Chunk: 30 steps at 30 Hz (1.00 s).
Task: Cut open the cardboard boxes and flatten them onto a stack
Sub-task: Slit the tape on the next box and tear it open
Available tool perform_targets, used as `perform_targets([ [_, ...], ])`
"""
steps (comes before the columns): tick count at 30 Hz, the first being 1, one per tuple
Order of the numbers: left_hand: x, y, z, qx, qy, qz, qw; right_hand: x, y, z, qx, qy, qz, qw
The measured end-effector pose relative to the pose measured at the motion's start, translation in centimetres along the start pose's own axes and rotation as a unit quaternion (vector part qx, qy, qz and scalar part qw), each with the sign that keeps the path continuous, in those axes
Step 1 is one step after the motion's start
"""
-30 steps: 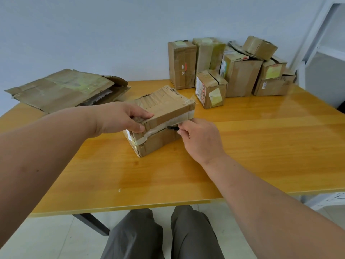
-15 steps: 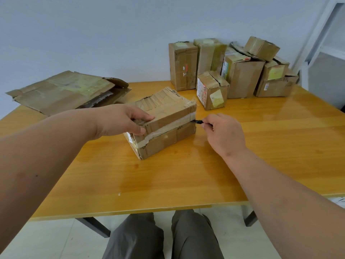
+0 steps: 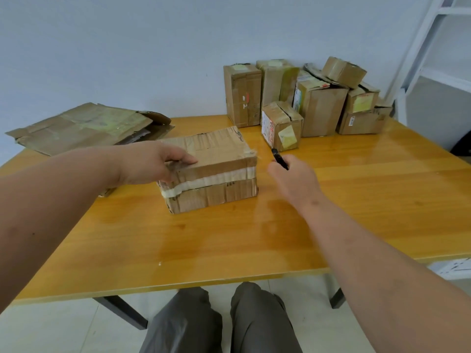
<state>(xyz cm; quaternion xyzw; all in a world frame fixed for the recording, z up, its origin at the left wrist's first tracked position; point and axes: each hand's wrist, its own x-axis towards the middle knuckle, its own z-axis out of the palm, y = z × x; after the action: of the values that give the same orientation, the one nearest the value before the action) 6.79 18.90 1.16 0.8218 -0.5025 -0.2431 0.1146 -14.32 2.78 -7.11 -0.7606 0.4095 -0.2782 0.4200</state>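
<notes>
Head view — glossy orange table (image 3: 356,200), pale blue-grey wall (image 3: 127,47)

Plain room: bare wall (image 3: 127,47), wooden table (image 3: 229,238), white shelving (image 3: 438,47).

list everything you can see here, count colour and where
taped box: 1, brown with a white tape band, table centre, under the left hand
flattened cardboard: 1 pile, brown, far left of table
uncut boxes: about 8, brown, some with yellow labels, far right by the wall
cutter: 1, black, in the right hand, clear of the box
table: 1, glossy yellow wood, dark legs
shelf frame: 1, white, far right
left hand: grips the box's top left edge
right hand: holds the cutter
legs: grey trousers, below table
</notes>
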Motion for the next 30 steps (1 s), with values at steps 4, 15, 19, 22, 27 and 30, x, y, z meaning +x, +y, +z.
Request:
perform_targets([
  [4, -0.7, -1.8, 1.6, 0.084, 0.100, 0.035, 0.991, -0.9, -1.4, 0.9, 0.067, -0.079, 0.009, 0.995],
  [15, 0.3, -2.5, 6.3, 0.320, 0.288, 0.061, 0.900, -1.5, -2.9, 2.7, 0.044, -0.031, -0.026, 0.998],
  [19, 0.5, -2.6, 5.3, 0.261, 0.309, 0.100, 0.909, -1.0, -3.5, 2.1, 0.064, 0.000, -0.021, 0.998],
  [22, 0.4, -2.1, 4.7, 0.245, 0.323, 0.107, 0.908, -0.9, -3.9, 2.2, 0.077, 0.012, -0.022, 0.997],
  [27, 0.4, -0.9, 3.4, 0.270, 0.334, 0.112, 0.896, -0.9, -4.2, 2.4, 0.078, 0.042, -0.017, 0.996],
  [30, 0.6, -0.7, 2.8, 0.310, 0.338, 0.134, 0.878, -0.9, -4.2, 2.1, 0.078, 0.048, -0.014, 0.996],
])
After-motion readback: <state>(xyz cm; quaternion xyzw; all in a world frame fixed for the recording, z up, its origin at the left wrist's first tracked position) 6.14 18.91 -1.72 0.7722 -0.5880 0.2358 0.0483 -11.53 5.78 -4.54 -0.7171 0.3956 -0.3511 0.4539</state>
